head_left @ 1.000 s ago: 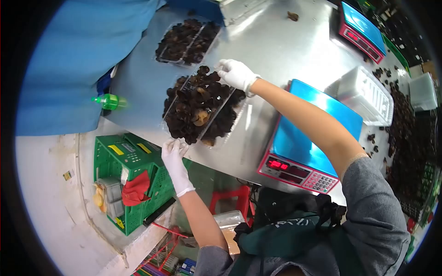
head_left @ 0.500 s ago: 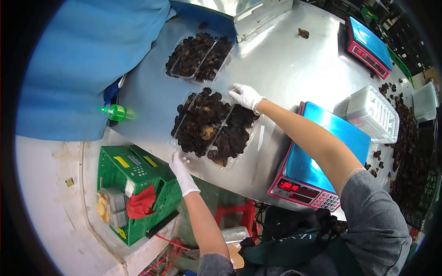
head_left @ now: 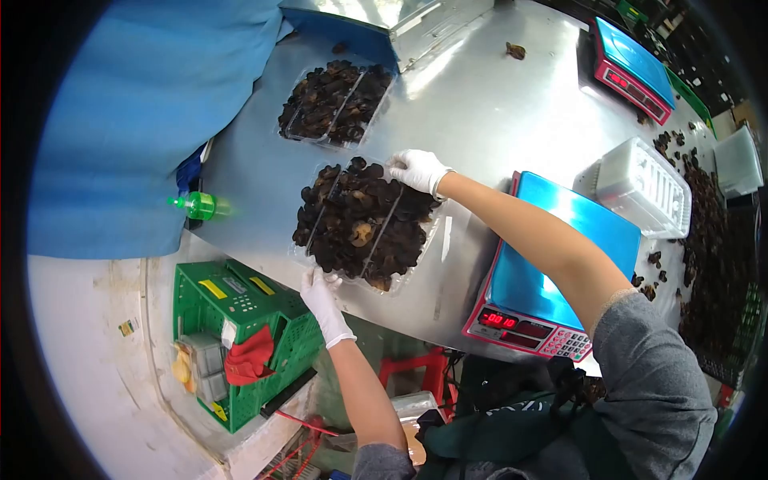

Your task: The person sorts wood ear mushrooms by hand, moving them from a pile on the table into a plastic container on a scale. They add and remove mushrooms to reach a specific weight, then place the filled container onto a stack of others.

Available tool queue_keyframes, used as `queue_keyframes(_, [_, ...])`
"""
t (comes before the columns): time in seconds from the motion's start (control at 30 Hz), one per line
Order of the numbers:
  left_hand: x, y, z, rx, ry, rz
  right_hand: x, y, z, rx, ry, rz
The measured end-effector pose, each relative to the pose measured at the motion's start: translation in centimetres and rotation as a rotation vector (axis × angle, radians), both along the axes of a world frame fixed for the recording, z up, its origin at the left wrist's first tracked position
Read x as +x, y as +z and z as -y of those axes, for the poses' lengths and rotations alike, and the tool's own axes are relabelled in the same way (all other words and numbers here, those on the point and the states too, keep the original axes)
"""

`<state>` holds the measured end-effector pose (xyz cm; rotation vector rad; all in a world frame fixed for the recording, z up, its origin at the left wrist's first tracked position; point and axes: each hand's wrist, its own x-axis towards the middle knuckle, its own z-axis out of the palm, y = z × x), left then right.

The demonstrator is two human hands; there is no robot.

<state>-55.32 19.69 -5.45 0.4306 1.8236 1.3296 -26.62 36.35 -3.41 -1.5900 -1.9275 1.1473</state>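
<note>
Clear plastic trays (head_left: 429,246) stand side by side on the metal table, heaped with dark wood ear mushrooms (head_left: 352,212). One paler brown piece (head_left: 362,234) lies on top in the middle. My left hand (head_left: 322,294), in a white glove, pinches the near left edge of the trays. Across the heap, my right hand (head_left: 418,170), gloved too, is closed at the far right edge; its fingertips are partly hidden against the rim and mushrooms. Farther back sits another group of filled plastic trays (head_left: 340,104), touched by neither hand.
A scale (head_left: 564,248) with a blue plate is under my right forearm; a second scale (head_left: 634,68) stands far right. Stacked empty trays (head_left: 644,192) and loose mushrooms (head_left: 704,232) lie right. A green spray bottle (head_left: 202,206) is left, above a green crate (head_left: 240,300).
My right hand has come in onto the trays' far right edge, and its fingers have curled. My left hand has closed on the near left edge. The whole view has shifted slightly.
</note>
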Motion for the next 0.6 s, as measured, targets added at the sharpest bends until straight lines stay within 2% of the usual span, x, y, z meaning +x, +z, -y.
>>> queue_keyframes(0.1, [-0.4,0.6,0.4,-0.031,0.019,0.066,1.3,1.2,2.5,0.258,-0.082,0.073])
queue_keyframes(0.13, [-1.1,0.3,0.9,-0.014,-0.019,0.025,2.3,2.2,4.1,0.234,-0.119,-0.122])
queue_keyframes(0.2, [-0.7,0.7,2.8,0.02,-0.03,-0.085,6.9,4.9,8.2,0.529,-0.134,-0.257])
queue_keyframes(0.3, [1.4,2.1,6.4,0.117,-0.093,-0.275,17.4,10.8,16.6,0.705,-0.497,-0.043])
queue_keyframes(0.33, [1.7,1.5,7.7,0.139,-0.135,-0.276,22.8,9.6,18.7,0.817,-0.591,0.113])
queue_keyframes(0.37, [2.0,1.1,8.8,0.157,-0.182,-0.278,27.3,9.2,20.8,0.8,-0.663,0.138])
queue_keyframes(0.4, [3.1,1.3,9.7,0.142,-0.218,-0.296,30.9,10.2,23.1,0.883,-0.641,0.605])
queue_keyframes(0.43, [4.8,1.7,10.6,0.133,-0.252,-0.309,34.8,9.2,24.9,0.812,-0.618,0.74])
queue_keyframes(0.5, [7.9,2.8,11.5,0.125,-0.318,-0.292,40.4,7.7,27.9,0.387,-0.554,0.505])
queue_keyframes(0.6, [10.7,3.7,11.9,0.134,-0.42,-0.236,43.2,6.6,28.2,0.474,-0.445,0.461])
